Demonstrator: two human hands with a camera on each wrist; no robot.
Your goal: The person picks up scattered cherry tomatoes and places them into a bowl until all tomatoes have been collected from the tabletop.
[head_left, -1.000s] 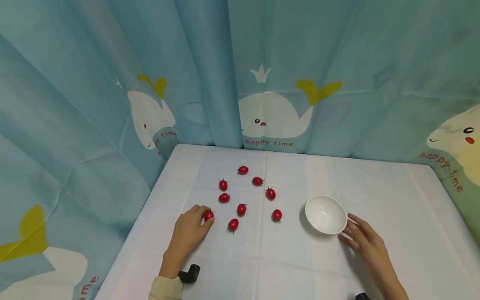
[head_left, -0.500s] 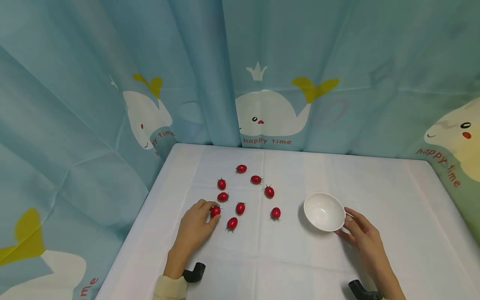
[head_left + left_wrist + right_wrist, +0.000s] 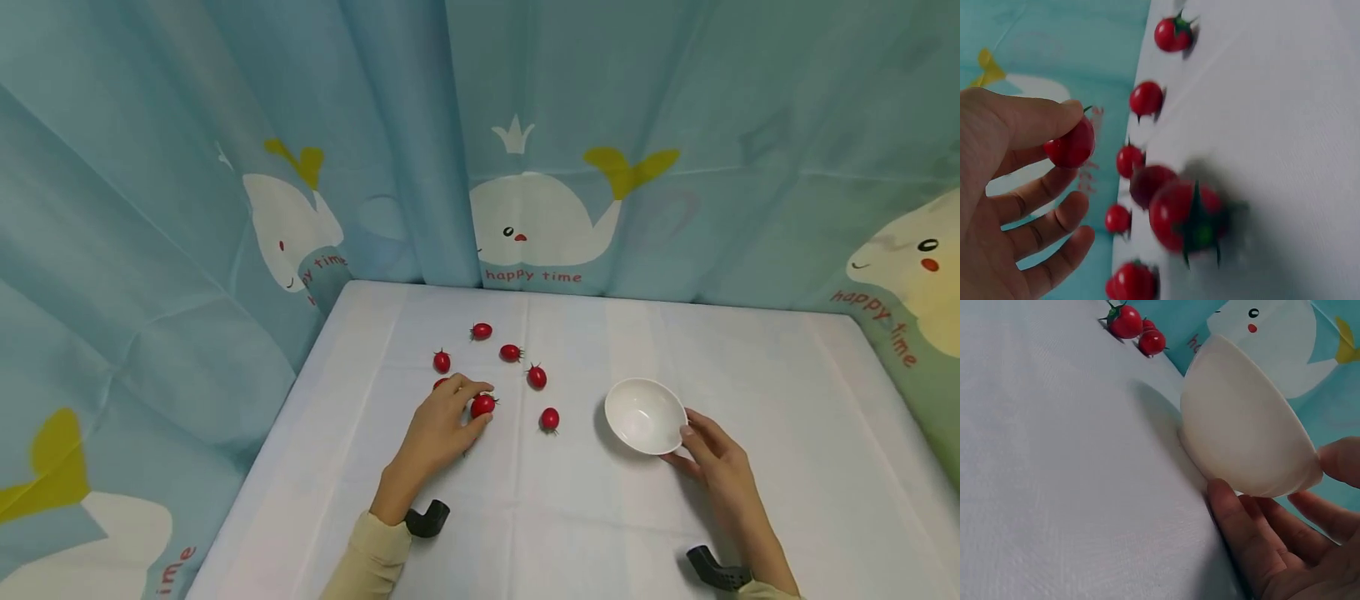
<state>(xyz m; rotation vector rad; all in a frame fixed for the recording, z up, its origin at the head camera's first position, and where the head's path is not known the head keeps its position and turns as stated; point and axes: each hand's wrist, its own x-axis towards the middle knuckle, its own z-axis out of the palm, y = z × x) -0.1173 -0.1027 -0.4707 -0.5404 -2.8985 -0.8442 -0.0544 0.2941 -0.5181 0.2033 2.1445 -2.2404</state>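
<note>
My left hand point(image 3: 441, 423) pinches a red cherry tomato point(image 3: 1072, 144) between thumb and forefinger, its other fingers loosely bent. In the left wrist view the tomato shows apart from the tablecloth. Beneath that hand lies another cherry tomato point(image 3: 1188, 215), large and close to the camera. On the right, a small white bowl point(image 3: 647, 417) is held at its near right side by my right hand point(image 3: 723, 475). The thumb presses on the bowl's rim and the fingers sit low against its outside, near the base, as the right wrist view shows.
Several more cherry tomatoes point(image 3: 536, 377) with green stems lie scattered on the white-covered table point(image 3: 585, 517), one of them half hidden behind the left hand. A blue curtain point(image 3: 375, 108) printed with whales hangs along the table's back and left edges.
The left hand has carried its tomato rightward over the others from the left of the group. The right hand, first with looser fingers by the bowl, has taken hold of its rim.
</note>
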